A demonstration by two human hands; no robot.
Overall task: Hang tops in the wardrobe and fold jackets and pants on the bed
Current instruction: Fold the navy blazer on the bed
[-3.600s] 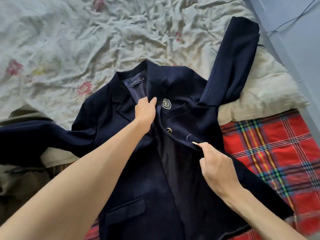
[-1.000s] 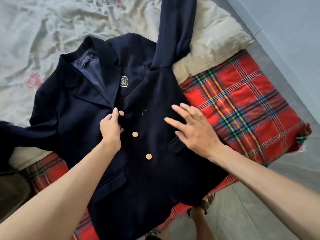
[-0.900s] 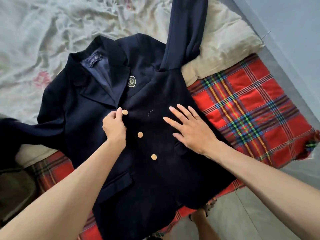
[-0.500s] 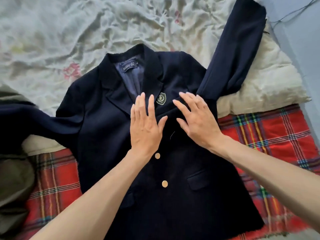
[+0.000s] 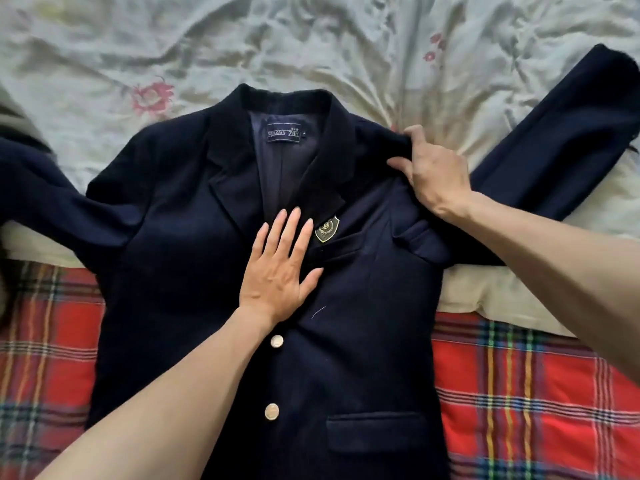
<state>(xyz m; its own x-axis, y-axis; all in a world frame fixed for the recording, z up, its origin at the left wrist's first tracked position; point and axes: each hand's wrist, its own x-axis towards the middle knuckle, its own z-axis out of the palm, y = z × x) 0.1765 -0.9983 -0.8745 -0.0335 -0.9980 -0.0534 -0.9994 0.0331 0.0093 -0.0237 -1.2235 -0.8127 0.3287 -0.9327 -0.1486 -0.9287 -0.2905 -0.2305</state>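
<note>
Fold step: navy jacket [image 5: 363, 341] face-up at the bed's [image 5: 311, 39] near edge, left grip [image 5: 280, 265] flat, pinning chest, right grip [image 5: 433, 174] clamped on shoulder; next, probably fold that side inward.

Right hand [image 5: 434, 176] shifts off the chest of the jacket [image 5: 353, 341] to its shoulder — seems to grip there now; left hand [image 5: 280, 265] slides slightly lower, still flat.
</note>
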